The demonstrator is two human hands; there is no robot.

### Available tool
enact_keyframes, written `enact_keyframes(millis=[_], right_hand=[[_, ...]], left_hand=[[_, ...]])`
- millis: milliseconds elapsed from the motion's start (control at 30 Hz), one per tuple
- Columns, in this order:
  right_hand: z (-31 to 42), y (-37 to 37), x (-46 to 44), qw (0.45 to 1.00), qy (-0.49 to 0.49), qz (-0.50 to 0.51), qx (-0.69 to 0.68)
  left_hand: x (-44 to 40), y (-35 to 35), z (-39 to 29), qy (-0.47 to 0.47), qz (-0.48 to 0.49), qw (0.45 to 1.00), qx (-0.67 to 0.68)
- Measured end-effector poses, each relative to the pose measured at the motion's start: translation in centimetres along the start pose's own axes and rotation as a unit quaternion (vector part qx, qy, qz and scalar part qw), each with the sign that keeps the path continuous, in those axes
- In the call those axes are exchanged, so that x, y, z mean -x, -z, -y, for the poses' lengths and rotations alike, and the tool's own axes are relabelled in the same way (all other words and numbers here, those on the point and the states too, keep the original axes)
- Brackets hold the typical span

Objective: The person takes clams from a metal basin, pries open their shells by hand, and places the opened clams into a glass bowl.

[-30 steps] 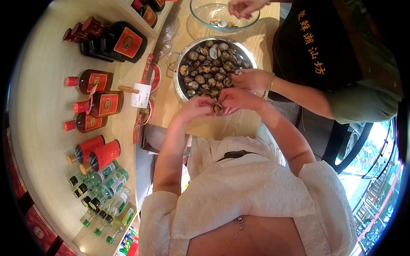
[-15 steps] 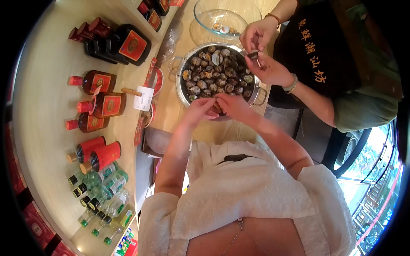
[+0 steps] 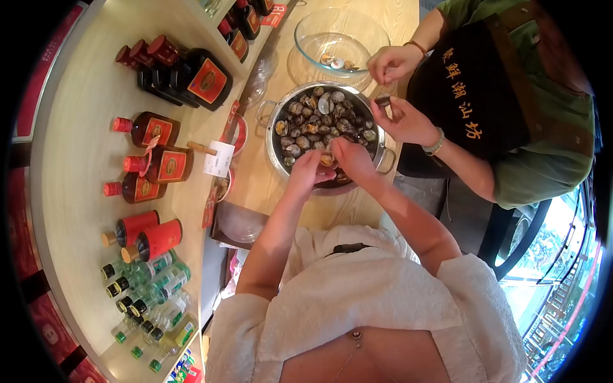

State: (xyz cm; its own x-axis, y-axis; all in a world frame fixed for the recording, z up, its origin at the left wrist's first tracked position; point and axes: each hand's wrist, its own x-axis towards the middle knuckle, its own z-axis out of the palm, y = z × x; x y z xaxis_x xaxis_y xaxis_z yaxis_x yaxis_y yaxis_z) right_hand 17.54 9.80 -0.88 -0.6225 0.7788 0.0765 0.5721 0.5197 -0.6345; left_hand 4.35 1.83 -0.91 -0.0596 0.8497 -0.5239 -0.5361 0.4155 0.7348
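A metal pan with two handles holds a pile of dark ribbed clams. Over its near edge, my left hand is closed on an opened clam with orange flesh showing. My right hand pinches the same clam from the other side, its fingertips touching the shell. Beyond the pan, a clear glass bowl has a few opened clams at its bottom.
At the right a co-worker in a dark apron holds a clam in one hand, the other hand near the bowl. Liquor bottles line the shelf at left. A clear plastic container lies by the table's near left corner.
The co-worker's hands came together over a clam, then moved apart. My hands have shifted slightly over the pan, still on a clam. The whole view has moved, so the pan appears lower.
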Motion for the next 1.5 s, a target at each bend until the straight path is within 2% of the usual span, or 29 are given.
enact_keyframes(millis=[133,233,300,333,400,633,700,733,800,833,900,1000,1200,1333,1433,1500], right_hand=[[-0.7,0.1,-0.7,0.998,-0.004,-0.014,-0.067],[-0.5,1.1,-1.2,0.991,-0.009,0.019,-0.133],[0.1,2.8,-1.6,0.924,-0.151,0.159,-0.313],[0.0,3.2,-1.7,0.924,-0.151,0.159,-0.313],[-0.4,3.7,-2.2,0.896,-0.136,0.242,-0.345],[0.6,4.4,-2.9,0.906,-0.06,0.213,-0.36],[0.9,4.2,-2.6,0.91,-0.113,0.135,-0.376],[0.9,4.0,-2.5,0.91,-0.113,0.136,-0.376],[0.7,3.2,-1.9,0.911,-0.187,-0.011,-0.368],[0.5,2.9,-1.4,0.911,-0.187,-0.01,-0.367],[0.7,2.6,-0.2,0.889,-0.246,0.044,-0.384],[2.4,2.5,1.1,0.863,-0.27,0.095,-0.416],[2.6,1.5,1.1,0.823,-0.292,0.095,-0.477],[1.9,1.0,1.0,0.817,-0.291,0.088,-0.489],[1.7,1.2,0.8,0.836,-0.29,0.066,-0.462],[1.3,1.2,0.7,0.866,-0.273,0.062,-0.414]], left_hand=[[-0.2,0.1,-0.2,-0.003,0.011,1.0,0.016],[0.1,0.5,-1.0,0.007,0.044,0.997,0.064],[0.2,0.9,-1.8,0.057,0.065,0.994,0.073],[0.2,1.0,-2.2,0.057,0.065,0.994,0.073],[0.0,1.1,-2.8,0.056,0.093,0.993,0.043],[-0.7,0.5,-3.4,0.049,0.112,0.992,0.032],[-0.9,0.6,-3.2,0.029,0.103,0.993,0.052],[-0.9,0.5,-3.2,0.029,0.103,0.993,0.052],[-0.8,0.1,-2.9,-0.009,0.017,0.995,0.095],[-0.9,0.1,-2.6,-0.009,0.017,0.995,0.096],[-1.1,0.0,-2.1,-0.064,-0.054,0.99,0.112],[-1.0,-0.5,-1.7,-0.079,-0.087,0.985,0.124],[-0.8,-1.3,-1.2,-0.085,-0.095,0.983,0.134],[-0.4,-1.5,-1.3,-0.078,-0.086,0.986,0.116],[-0.2,-1.4,-1.6,-0.054,-0.106,0.989,0.084],[-0.2,-1.1,-1.7,-0.065,-0.102,0.992,0.025]])
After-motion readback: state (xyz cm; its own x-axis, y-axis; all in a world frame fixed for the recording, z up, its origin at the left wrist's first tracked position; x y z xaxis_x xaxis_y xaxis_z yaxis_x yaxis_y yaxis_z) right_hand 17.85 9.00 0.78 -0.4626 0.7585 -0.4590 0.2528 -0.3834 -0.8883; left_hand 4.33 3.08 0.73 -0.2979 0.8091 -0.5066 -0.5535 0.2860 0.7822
